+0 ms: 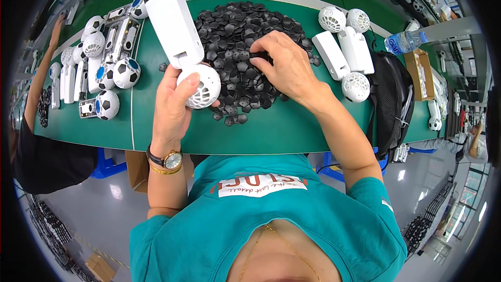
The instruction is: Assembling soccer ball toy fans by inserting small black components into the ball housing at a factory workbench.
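Note:
My left hand is closed around a white device with a long rectangular body and a round, slotted ball-shaped end. My thumb lies on the ball, and the body points up and away to the left. Over a large heap of small black pentagonal pieces is my right hand, its fingers curled. Its thumb and forefinger are apart at the tips, with black pieces showing in the gap; none looks lifted off the heap.
Several white devices with ball ends lie at the right, beside a black backpack, a water bottle and a cardboard box. At the left are devices with black-and-white balls. Another person's arm reaches in at far left.

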`<state>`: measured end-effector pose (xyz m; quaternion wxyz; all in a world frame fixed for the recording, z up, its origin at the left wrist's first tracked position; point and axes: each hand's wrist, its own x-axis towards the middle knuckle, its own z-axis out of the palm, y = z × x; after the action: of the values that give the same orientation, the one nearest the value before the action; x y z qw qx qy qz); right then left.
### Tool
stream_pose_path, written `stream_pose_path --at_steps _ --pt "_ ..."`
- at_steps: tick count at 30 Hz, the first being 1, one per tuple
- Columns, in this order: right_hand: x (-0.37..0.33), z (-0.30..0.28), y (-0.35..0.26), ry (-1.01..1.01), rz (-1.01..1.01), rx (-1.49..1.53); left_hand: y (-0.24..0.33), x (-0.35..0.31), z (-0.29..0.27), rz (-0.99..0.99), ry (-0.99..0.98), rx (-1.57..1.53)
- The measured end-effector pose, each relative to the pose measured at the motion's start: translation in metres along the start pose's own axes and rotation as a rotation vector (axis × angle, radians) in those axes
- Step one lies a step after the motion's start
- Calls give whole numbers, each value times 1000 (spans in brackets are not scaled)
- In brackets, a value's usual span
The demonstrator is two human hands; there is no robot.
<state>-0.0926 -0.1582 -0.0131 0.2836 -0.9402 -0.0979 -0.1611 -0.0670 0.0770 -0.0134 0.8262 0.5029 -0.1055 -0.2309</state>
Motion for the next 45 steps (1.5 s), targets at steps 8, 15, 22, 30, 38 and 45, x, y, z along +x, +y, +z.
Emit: stream_pose_path --at_steps 8,15,22,30,38,45 --pt "8 7 -2 24 -109 -33 -1 -1 1 5 -5 15" --pt "10 2 -6 -4 -78 26 -1 1 7 14 20 -6" --pt "-19 -29 -58 -165 448 1021 -5 2 21 24 -9 -28" --pt "-38 -15 -56 105 316 977 -17 2 36 68 -106 -25" --pt "-44 -13 -52 5 338 1017 -22 -3 40 71 -142 -17" --pt "-41 -17 -43 -126 438 1095 -28 -3 44 79 -131 5"
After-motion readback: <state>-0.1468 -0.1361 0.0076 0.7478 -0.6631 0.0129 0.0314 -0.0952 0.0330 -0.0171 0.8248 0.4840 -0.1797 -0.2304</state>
